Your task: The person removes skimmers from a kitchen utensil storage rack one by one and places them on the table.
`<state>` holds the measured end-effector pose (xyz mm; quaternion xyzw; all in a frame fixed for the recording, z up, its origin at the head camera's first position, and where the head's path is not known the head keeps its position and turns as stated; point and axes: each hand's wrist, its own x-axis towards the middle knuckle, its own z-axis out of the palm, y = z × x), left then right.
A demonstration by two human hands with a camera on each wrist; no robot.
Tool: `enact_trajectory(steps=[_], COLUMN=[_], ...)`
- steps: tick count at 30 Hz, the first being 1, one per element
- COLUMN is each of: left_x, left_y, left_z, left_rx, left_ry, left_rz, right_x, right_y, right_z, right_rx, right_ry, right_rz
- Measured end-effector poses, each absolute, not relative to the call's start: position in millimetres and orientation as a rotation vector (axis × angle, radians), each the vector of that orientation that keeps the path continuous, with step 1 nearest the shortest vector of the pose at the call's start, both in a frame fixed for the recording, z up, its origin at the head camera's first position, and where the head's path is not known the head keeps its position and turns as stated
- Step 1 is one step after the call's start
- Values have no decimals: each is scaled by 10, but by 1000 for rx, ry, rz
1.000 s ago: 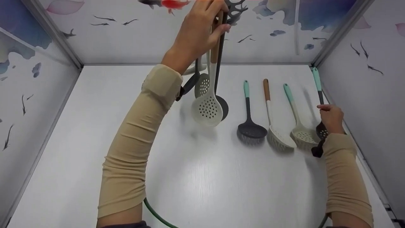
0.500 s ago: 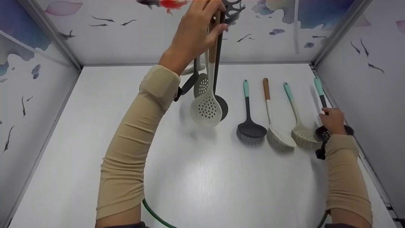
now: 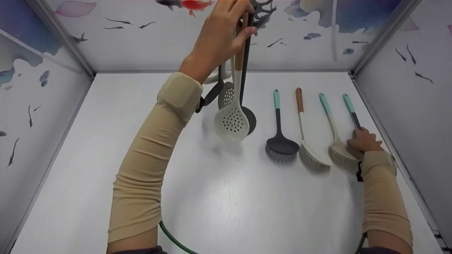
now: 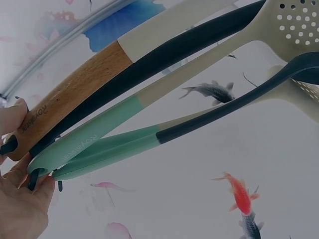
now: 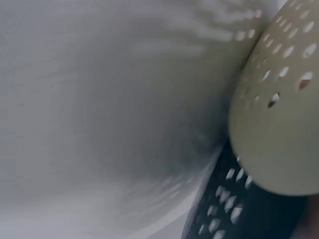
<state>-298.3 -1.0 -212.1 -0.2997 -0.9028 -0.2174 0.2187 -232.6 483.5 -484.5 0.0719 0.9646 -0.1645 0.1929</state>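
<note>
My left hand (image 3: 220,37) holds several kitchen utensils by their handle ends, heads hanging down. Among them are a white skimmer (image 3: 231,123) with a wooden handle (image 4: 79,94), a beige slotted piece (image 3: 226,95) and a dark fork-like tool (image 3: 263,14). Mint handles (image 4: 94,132) show between my fingers in the left wrist view. At the right, my right hand (image 3: 364,140) grips the neck of a dark skimmer with a mint handle (image 3: 349,103); its bowl is under the hand. The right wrist view shows its perforated dark bowl (image 5: 219,204) touching a beige skimmer (image 5: 279,129).
Left of my right hand lie a beige skimmer with mint handle (image 3: 330,120), a white one with a brown handle (image 3: 310,151) and a dark one (image 3: 282,144), roughly side by side on the white table (image 3: 226,197). Printed panels (image 3: 141,46) enclose the table.
The dark skimmer in my right hand has shifted left, away from the side wall, and its handle end is now level with its neighbour's. My left hand has stayed in place with its bunch.
</note>
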Motion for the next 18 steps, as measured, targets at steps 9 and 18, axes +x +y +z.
enact_trajectory(steps=[9,18], left_x=[-2983,-2973], left_y=[-26,-3], left_z=[-2132,-2141], left_rx=[-837,-838], left_ry=[-2483,-2485], left_rz=[-600,-612], right_x=[-2374,-2640], right_y=[4816,4402], right_z=[-4777,-4471], right_rx=[129,109], right_ry=[2640,2738], right_rz=[-547,-707])
